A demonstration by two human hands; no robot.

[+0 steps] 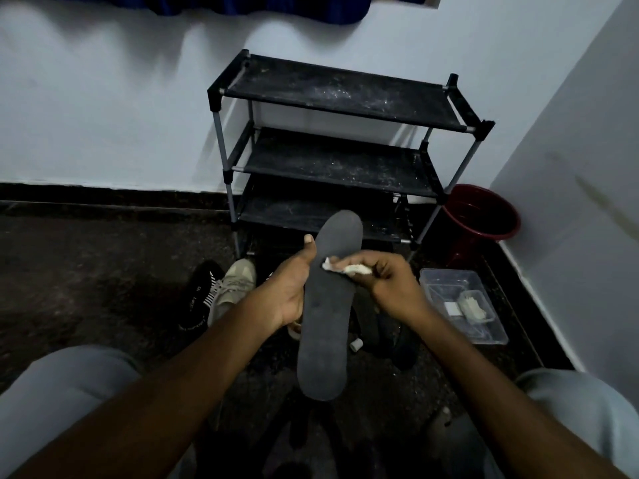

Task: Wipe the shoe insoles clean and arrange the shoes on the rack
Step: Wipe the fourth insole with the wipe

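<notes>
- A corner of a room in a home, seen from where I sit low to the floor, my knees in grey trousers (69,392) at the bottom edge.
- Two plain pale walls (103,98) meet on the right, with a dark skirting strip along their foot.
- The floor (86,264) is dark speckled stone.
- A black tiered shoe rack (339,88) stands against the back wall, its fabric shelves dusty.
- A beige sneaker (231,285) and a black shoe (200,299) lie on the floor near the rack's foot.
- A red bucket (480,216) sits in the corner beside the rack; a clear plastic tub (446,281) lies near it.
- The hem of a dark blue curtain (276,5) hangs along the top.
</notes>
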